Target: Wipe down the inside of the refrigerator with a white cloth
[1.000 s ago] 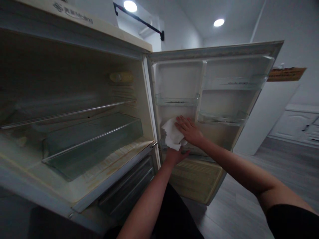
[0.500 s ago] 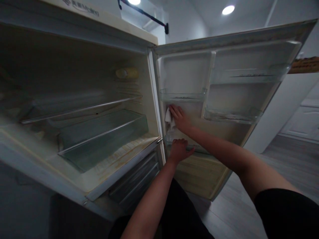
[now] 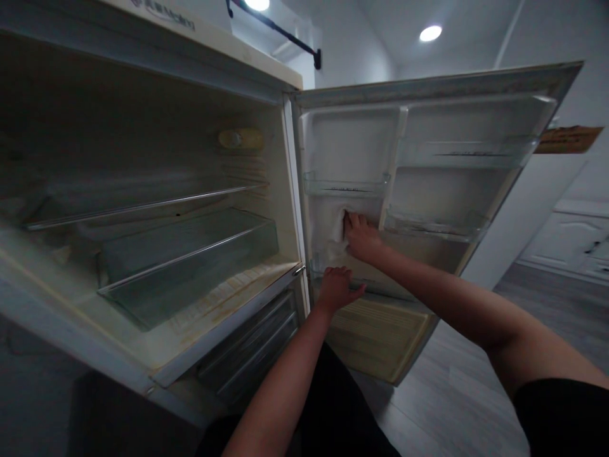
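My right hand [image 3: 362, 237] presses a white cloth [image 3: 339, 230] against the inner panel of the open fridge door [image 3: 352, 141], below the small upper door shelf [image 3: 349, 186]. The cloth is bunched under the fingers and partly hidden by them. Lower down, my left hand [image 3: 336, 289] has its fingers curled over the rim of the lower clear door shelf [image 3: 387, 291], with the thumb sticking out to the right.
Left of the door stands the fridge body [image 3: 238, 320], holding a glass shelf [image 3: 152, 202], a clear drawer [image 3: 200, 266] and a yellowish bottle-like item [image 3: 242, 138]. Brownish stains mark its floor. White cabinets [image 3: 561, 238] stand behind the door at right.
My right hand has moved right and slightly down across the door panel with the cloth. My left hand stays at the lower shelf. The view has shifted a little.
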Available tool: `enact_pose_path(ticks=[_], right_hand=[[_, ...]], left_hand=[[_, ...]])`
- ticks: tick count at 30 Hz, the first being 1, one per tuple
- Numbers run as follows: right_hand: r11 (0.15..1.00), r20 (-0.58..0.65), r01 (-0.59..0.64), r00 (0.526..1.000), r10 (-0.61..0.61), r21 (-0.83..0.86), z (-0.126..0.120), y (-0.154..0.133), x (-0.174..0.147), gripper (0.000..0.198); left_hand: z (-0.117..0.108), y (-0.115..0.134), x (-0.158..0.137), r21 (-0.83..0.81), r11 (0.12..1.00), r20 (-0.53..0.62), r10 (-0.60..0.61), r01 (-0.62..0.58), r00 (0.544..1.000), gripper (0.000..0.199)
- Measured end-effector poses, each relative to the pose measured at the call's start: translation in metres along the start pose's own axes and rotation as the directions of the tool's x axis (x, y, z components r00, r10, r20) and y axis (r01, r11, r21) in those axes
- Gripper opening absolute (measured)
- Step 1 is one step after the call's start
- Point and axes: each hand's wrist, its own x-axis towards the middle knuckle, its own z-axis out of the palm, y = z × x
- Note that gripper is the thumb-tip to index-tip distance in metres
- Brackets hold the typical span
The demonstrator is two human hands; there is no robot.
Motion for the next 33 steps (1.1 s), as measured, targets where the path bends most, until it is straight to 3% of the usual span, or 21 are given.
enact_pose_path(ticks=[4,8,11,15,19,26,29,33], right_hand=[[0.994,-0.173,0.086,0.982,-0.073,0.070,0.013,-0.018,0.016,0.084],[0.991,-0.198,0.117,0.975,-0.100,0.072,0.028,-0.019,0.039,0.062],[0.982,-0.235,0.153,0.964,-0.124,0.110,0.036,-0.007,0.037,0.061],[0.981,-0.279,0.164,0.952,-0.129,0.106,0.046,0.013,0.012,0.065],[0.968,-0.274,0.249,0.933,-0.232,0.026,0.061,0.024,-0.010,0.068],[0.893,-0.148,0.451,0.882,-0.447,-0.011,0.066,0.054,-0.051,0.071],[0.907,-0.071,0.418,0.905,-0.420,-0.050,0.053,0.083,-0.080,0.072],[0.952,-0.010,0.270,0.962,-0.275,-0.146,0.029,0.119,-0.127,0.073]], left_hand=[[0.001,-0.001,0.000,0.005,1.000,-0.015,0.004,-0.004,1.000,0.046],[0.000,-0.003,-0.003,0.027,1.000,0.005,0.004,-0.004,1.000,0.047],[-0.003,-0.006,-0.005,0.031,0.999,0.014,0.011,-0.012,1.000,0.047],[-0.004,-0.009,-0.009,0.026,0.999,0.010,0.025,-0.025,1.000,0.047],[-0.006,-0.011,-0.012,0.012,0.999,-0.012,0.045,-0.045,0.999,0.045],[-0.009,-0.017,-0.016,0.003,0.997,-0.013,0.073,-0.073,0.997,0.043],[-0.007,-0.021,-0.017,0.004,0.996,-0.026,0.092,-0.092,0.995,0.041],[-0.007,-0.022,-0.018,-0.005,0.995,-0.043,0.098,-0.098,0.994,0.038]])
